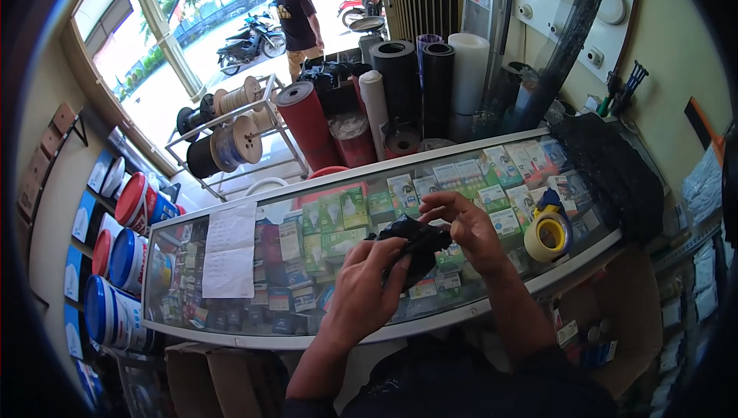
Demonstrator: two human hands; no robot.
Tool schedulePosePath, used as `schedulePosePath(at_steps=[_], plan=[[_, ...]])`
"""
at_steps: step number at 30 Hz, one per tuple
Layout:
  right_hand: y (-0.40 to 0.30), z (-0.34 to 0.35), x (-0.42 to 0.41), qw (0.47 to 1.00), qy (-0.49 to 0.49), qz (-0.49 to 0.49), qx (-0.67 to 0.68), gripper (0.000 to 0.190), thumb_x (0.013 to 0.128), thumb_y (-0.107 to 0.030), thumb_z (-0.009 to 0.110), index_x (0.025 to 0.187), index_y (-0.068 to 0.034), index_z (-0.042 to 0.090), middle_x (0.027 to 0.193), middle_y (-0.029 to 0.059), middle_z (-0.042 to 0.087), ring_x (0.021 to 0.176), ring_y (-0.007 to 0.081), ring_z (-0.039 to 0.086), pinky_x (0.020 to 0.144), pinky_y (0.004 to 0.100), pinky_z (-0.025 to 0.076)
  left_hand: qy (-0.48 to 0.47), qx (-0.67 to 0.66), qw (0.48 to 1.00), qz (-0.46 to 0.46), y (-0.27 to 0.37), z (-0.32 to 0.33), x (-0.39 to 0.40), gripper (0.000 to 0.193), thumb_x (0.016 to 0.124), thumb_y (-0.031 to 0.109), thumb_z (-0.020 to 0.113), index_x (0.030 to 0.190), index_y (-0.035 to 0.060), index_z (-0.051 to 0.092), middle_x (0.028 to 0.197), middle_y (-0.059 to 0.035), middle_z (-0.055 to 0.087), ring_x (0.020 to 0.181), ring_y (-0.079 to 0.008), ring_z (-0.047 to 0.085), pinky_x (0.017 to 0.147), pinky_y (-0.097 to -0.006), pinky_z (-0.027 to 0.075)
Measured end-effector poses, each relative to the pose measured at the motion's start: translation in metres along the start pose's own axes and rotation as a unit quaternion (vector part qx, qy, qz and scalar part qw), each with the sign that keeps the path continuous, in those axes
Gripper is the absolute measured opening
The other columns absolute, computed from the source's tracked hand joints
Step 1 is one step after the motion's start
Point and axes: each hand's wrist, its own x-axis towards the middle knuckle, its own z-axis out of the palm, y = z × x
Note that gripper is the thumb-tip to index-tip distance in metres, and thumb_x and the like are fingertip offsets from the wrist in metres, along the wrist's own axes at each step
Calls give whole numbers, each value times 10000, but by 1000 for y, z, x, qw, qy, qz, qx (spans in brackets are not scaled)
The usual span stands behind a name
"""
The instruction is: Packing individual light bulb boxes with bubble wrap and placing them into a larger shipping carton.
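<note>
A crumpled black plastic bag point(412, 251) is bunched up above the glass counter. My left hand point(369, 279) grips its near side between thumb and fingers. At the bag's right end is my right hand point(470, 230), its fingers curved and apart. Whether those fingertips touch the plastic is hard to tell. Under both hands runs the glass-topped display counter point(403, 334), filled with boxed light bulbs point(354, 207). To the right of my right hand, a tape dispenser with a roll of tape point(548, 236) rests on the glass.
A paper sheet with writing point(229, 251) lies on the counter's left; dark folded material point(611, 176) covers its right end. Beyond stand sheet rolls point(395, 80) and a cable-spool rack point(230, 135). Paint buckets point(115, 311) line the left. A person point(297, 20) stands beyond the rolls, another farther off.
</note>
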Motion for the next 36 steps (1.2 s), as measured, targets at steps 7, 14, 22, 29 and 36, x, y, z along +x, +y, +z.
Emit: schedulePosePath(at_steps=[7,14,22,29,36], plan=[[-14,9,2,995,-35,29,-92,973,718,-299,992,1524,-82,494,1361,120,583,1263,235,587,1152,413,456,59,-61,994,-73,2,3,9,441,884,31,767,1269,40,551,1139,-139,711,904,-291,762,826,-408,560],[-17,17,10,983,-41,53,-170,924,759,-182,956,1551,-107,487,1317,86,614,1240,198,589,1126,374,459,34,-215,959,-183,-28,6,19,544,817,-16,778,1303,50,544,1248,-67,581,1113,-175,663,948,-326,523],[-19,23,12,962,-54,-10,-267,829,783,-173,930,1519,-152,547,1193,44,630,1060,149,616,967,332,502,-49,-529,810,-248,-59,24,12,515,874,31,727,1375,24,608,1213,-77,684,1119,-140,642,975,-307,521],[-40,34,14,922,-18,1,-388,439,850,-149,841,1259,-56,713,1090,116,653,1079,279,668,982,385,518,87,-483,847,-205,-49,42,7,351,905,-42,691,1251,12,701,1287,-110,695,1186,-162,649,1031,-315,510],[-34,35,7,883,-49,-92,-458,250,876,-108,786,1113,-39,745,1054,123,664,1036,311,654,933,408,530,131,-445,873,-152,-46,46,5,251,921,-97,621,1104,10,755,1361,-131,683,1240,-213,652,1062,-344,505]])
